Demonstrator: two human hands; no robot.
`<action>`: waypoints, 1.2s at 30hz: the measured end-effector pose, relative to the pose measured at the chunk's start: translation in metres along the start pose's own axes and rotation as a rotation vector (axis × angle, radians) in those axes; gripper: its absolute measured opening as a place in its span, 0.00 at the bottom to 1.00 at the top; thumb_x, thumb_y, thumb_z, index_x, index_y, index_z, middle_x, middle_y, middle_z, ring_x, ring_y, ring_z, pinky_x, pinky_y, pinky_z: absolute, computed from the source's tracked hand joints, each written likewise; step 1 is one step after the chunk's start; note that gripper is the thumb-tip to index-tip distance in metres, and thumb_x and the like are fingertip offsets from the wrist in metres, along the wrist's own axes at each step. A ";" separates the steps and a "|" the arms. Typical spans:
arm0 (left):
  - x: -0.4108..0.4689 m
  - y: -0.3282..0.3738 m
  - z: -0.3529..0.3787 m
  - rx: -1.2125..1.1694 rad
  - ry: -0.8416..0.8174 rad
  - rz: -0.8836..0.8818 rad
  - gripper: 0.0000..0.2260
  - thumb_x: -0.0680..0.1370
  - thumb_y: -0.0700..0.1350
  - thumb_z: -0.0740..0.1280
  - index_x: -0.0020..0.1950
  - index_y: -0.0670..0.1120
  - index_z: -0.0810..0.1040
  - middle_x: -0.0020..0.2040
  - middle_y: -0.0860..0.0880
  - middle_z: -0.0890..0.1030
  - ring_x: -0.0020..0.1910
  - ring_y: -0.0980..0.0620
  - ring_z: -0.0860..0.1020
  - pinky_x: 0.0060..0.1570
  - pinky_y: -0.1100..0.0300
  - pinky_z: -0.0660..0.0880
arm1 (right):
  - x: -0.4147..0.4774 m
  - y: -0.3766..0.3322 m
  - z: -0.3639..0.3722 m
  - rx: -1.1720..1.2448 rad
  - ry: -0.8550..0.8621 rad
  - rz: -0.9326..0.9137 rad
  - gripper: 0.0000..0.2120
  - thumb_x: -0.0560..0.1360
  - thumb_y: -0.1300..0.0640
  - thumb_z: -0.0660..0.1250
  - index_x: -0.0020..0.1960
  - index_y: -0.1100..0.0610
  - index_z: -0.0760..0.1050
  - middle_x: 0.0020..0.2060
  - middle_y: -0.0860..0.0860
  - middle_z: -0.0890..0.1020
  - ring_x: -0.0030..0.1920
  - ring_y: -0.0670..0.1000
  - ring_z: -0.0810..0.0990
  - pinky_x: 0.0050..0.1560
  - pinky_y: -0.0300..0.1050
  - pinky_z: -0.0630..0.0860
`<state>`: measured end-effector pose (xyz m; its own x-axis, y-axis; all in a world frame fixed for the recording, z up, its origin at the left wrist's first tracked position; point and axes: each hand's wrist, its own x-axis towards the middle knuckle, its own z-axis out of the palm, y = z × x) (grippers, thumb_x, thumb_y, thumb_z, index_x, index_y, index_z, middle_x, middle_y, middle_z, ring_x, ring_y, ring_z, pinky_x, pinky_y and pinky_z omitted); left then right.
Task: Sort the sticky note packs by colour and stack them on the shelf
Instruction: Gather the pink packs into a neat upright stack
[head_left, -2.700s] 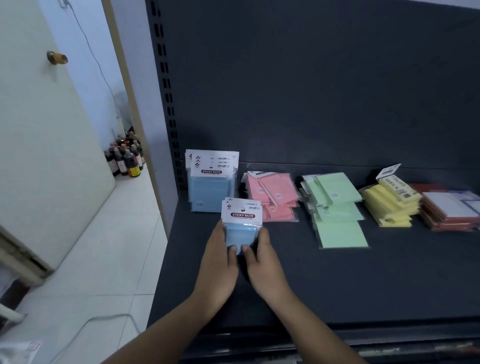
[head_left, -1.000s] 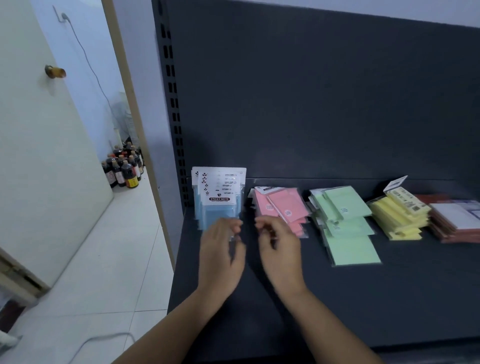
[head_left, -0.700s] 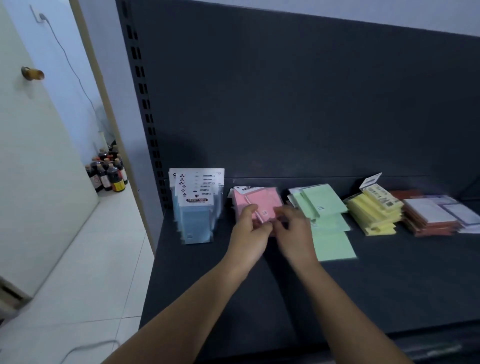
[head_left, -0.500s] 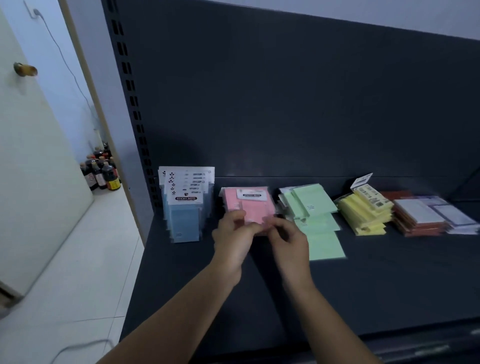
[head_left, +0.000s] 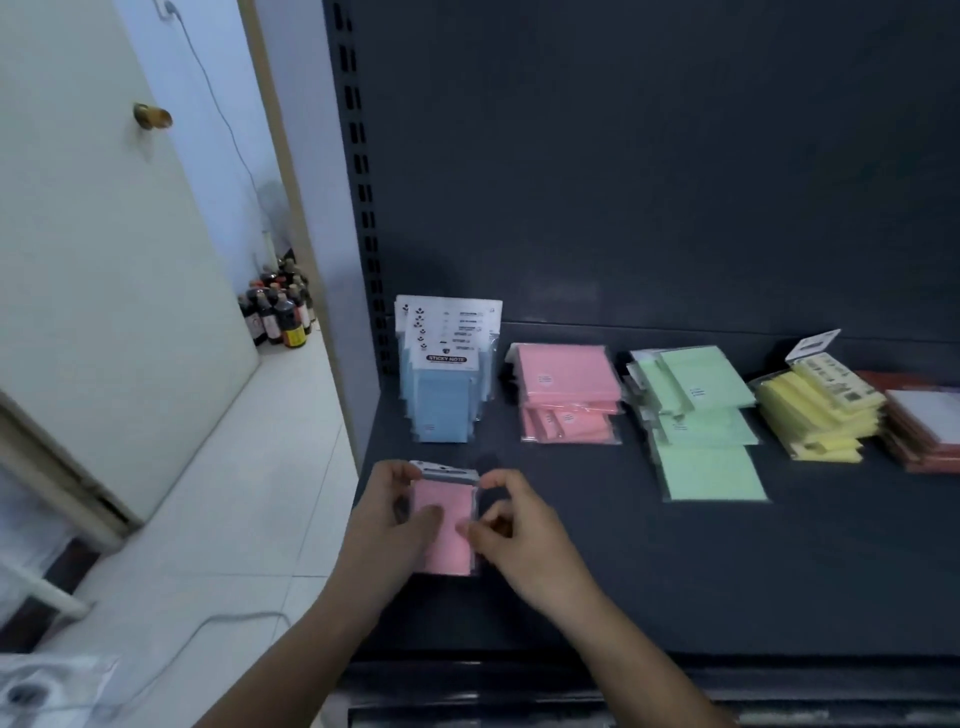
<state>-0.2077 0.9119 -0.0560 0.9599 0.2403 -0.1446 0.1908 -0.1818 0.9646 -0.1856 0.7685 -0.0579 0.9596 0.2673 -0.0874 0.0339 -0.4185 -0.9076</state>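
Pink in its clear sleeve, one sticky note pack (head_left: 449, 525) is held near the front of the dark shelf (head_left: 727, 571), the left hand (head_left: 387, 525) curled round its left edge and the right hand (head_left: 519, 530) pinching its right edge between thumb and fingers. Just beyond the left hand sits the blue stack (head_left: 444, 400). Beyond the right hand lies the pink pile (head_left: 569, 389), and further off to that hand's right come the green pile (head_left: 701, 415), the yellow pile (head_left: 821, 415) and a reddish pile (head_left: 924, 436).
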 end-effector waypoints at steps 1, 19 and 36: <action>-0.001 -0.002 -0.005 0.073 0.020 0.026 0.13 0.74 0.36 0.66 0.51 0.52 0.70 0.44 0.52 0.79 0.41 0.55 0.77 0.35 0.68 0.71 | 0.001 -0.003 0.006 -0.069 -0.022 -0.014 0.14 0.74 0.57 0.69 0.55 0.49 0.67 0.32 0.47 0.77 0.32 0.42 0.74 0.36 0.32 0.69; 0.010 0.010 0.002 0.215 0.034 0.285 0.14 0.73 0.40 0.70 0.53 0.55 0.73 0.51 0.60 0.75 0.58 0.57 0.72 0.59 0.62 0.67 | 0.020 -0.015 -0.023 -0.181 0.470 -0.162 0.13 0.73 0.68 0.63 0.55 0.58 0.76 0.48 0.49 0.77 0.52 0.51 0.76 0.55 0.39 0.69; 0.057 0.059 0.072 0.165 -0.158 0.401 0.19 0.75 0.37 0.66 0.64 0.47 0.71 0.52 0.62 0.72 0.42 0.74 0.71 0.40 0.86 0.61 | 0.044 0.008 -0.086 0.243 0.479 0.043 0.15 0.75 0.64 0.63 0.60 0.56 0.77 0.54 0.49 0.81 0.56 0.48 0.78 0.60 0.42 0.73</action>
<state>-0.1268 0.8463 -0.0236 0.9816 -0.0262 0.1890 -0.1845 -0.3830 0.9051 -0.1193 0.7022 -0.0335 0.9806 -0.1950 0.0192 -0.0190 -0.1922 -0.9812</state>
